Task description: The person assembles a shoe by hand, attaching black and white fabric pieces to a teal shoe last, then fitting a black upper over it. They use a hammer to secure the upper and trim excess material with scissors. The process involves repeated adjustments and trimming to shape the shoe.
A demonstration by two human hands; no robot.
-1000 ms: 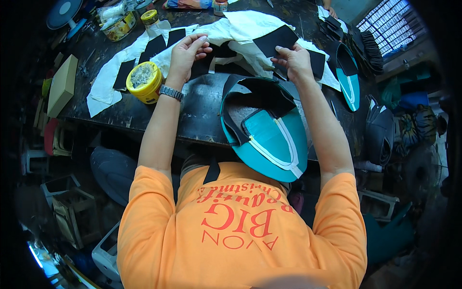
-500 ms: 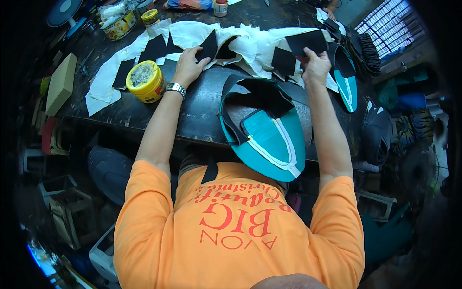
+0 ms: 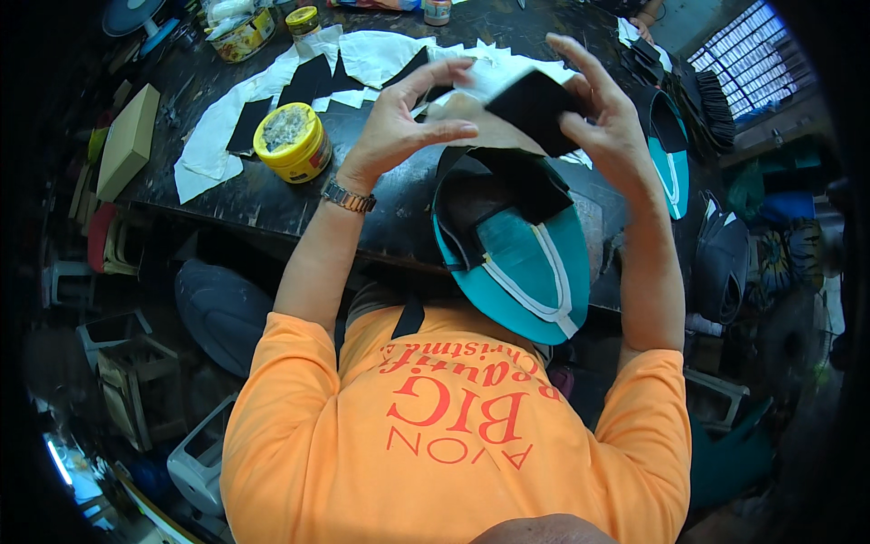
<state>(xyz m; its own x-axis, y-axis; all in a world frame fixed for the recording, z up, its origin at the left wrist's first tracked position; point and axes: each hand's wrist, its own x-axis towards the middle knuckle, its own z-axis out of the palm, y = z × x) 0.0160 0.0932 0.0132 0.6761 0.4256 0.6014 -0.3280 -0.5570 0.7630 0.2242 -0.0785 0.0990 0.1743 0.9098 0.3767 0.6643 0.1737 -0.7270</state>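
Above the dark, worn table [image 3: 396, 207], the right hand [image 3: 600, 113] pinches a black, four-sided, flat fabric-like piece [image 3: 533, 111] between thumb and curled fingers, its forefinger raised. The black piece's long axis slants from far left to near right, one corner pointing left. The left hand [image 3: 412, 122] has thumb and fingers parted wide beside a blurred pale sheet [image 3: 494, 134] under the black piece; whether it touches the sheet, I cannot tell.

Nearer, a teal-and-black shoe upper with white bands [image 3: 517, 258] points its rounded toe near and slightly right. At left, a round yellow plastic tub [image 3: 304, 165] contains grey-white, clumpy material. Farther left, a wide yellow patterned tub [image 3: 243, 43] holds whitish plastic-wrapped stuff; just right of it stands a small yellow-lidded jar [image 3: 302, 18], contents hidden.
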